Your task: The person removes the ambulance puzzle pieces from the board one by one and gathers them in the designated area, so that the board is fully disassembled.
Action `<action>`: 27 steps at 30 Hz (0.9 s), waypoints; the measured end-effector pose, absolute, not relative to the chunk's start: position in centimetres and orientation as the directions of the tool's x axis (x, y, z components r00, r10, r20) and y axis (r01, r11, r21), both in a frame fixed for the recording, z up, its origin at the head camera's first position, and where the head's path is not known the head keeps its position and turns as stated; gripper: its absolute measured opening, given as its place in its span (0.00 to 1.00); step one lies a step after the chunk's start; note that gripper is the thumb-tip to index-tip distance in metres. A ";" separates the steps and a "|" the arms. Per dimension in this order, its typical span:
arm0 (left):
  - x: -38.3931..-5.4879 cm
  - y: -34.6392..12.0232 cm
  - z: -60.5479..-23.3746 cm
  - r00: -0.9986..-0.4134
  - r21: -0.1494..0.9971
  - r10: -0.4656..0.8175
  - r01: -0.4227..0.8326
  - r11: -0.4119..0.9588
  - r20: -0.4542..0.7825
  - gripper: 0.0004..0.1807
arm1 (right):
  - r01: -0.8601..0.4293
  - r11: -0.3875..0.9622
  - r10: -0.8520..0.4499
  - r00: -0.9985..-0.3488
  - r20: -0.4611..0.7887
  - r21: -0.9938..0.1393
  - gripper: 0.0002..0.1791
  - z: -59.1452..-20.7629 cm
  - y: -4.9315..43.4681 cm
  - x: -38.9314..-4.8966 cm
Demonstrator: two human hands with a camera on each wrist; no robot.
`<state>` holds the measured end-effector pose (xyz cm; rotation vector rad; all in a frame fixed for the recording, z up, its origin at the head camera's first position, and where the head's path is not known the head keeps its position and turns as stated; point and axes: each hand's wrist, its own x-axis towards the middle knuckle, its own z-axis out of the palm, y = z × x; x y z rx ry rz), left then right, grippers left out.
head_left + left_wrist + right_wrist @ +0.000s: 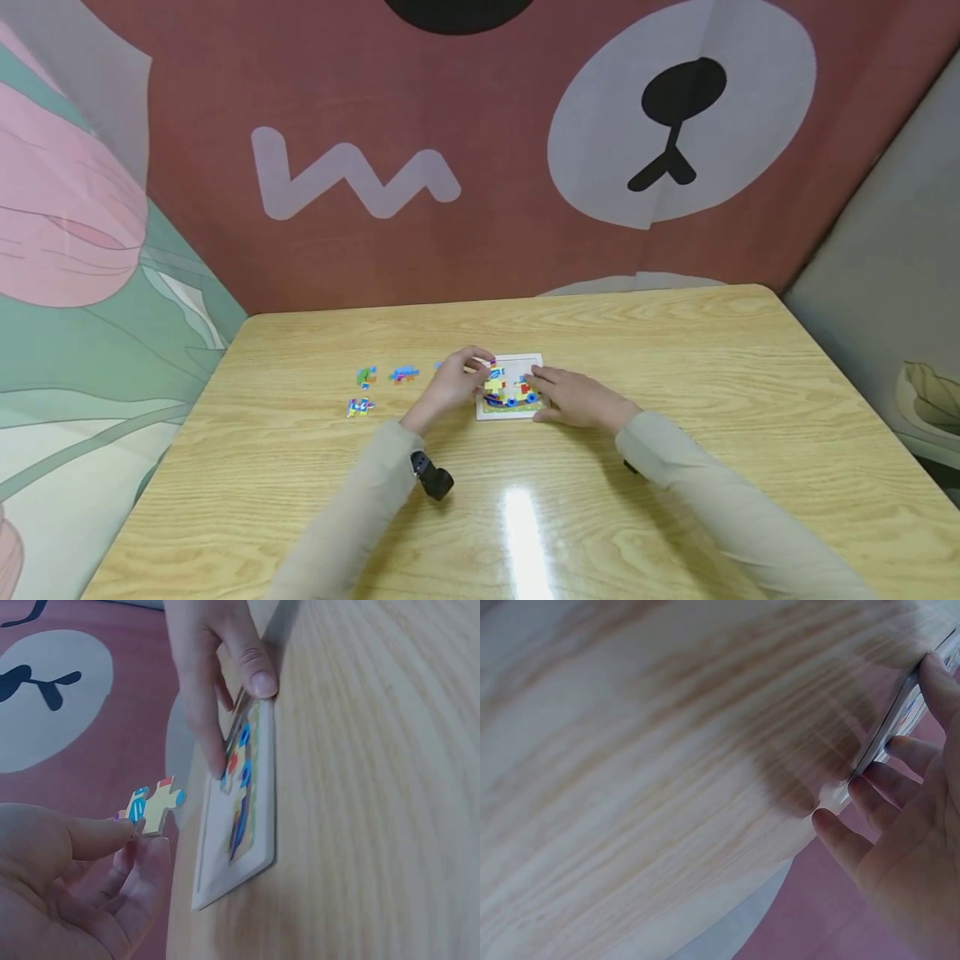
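Observation:
My left hand (452, 382) pinches a yellow jigsaw piece (156, 810) with blue and red patches between thumb and fingers, held up over the left side of the puzzle board. The white-framed puzzle board (534, 360) lies flat on the table, with several colourful pieces with blue wheels set along its lower part and bare white above them. On the board's right side rests my right hand (581, 398), its fingers spread and fairly straight. In the left wrist view, the right thumb (262, 681) lies at the board's edge and a fingertip reaches onto the pieces.
Several loose jigsaw pieces (404, 374) lie on the wooden table (300, 475) left of the board, one piece (361, 407) nearer than the others. Behind the table's far edge hangs a red-brown cloth (480, 258) with a cartoon face.

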<state>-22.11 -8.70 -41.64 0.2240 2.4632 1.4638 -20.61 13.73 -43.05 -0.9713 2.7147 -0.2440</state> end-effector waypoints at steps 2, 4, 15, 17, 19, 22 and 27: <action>-22.0 -9.1 -41.5 -0.957 0.868 0.252 0.000 0.496 -0.144 0.12 | -0.598 0.764 -0.641 -0.747 -0.175 -0.242 0.37 -43.1 13.7 -20.6; -22.0 -9.6 -41.3 -0.961 0.863 0.240 0.005 0.504 -0.135 0.12 | -0.604 0.761 -0.644 -0.745 -0.172 -0.237 0.37 -43.2 13.7 -20.7; -21.4 -12.6 -40.2 -0.967 0.860 0.210 -0.016 0.509 -0.142 0.15 | -0.632 0.731 -0.676 -0.722 -0.147 -0.257 0.39 -43.1 14.0 -20.6; -21.2 -13.2 -40.1 -0.968 0.858 0.203 -0.026 0.513 -0.150 0.15 | -0.633 0.727 -0.679 -0.720 -0.144 -0.266 0.40 -43.1 14.1 -20.5; -21.0 -13.9 -40.2 -0.968 0.851 0.197 -0.028 0.525 -0.153 0.15 | -0.629 0.730 -0.676 -0.722 -0.144 -0.268 0.39 -43.2 14.1 -20.6; -20.9 -14.8 -40.4 -0.969 0.847 0.185 -0.039 0.530 -0.161 0.14 | -0.607 0.745 -0.659 -0.735 -0.163 -0.276 0.38 -43.5 14.1 -20.7; -20.8 -16.3 -40.8 -0.968 0.836 0.169 -0.063 0.546 -0.183 0.14 | -0.599 0.760 -0.645 -0.743 -0.180 -0.253 0.38 -43.6 14.0 -20.8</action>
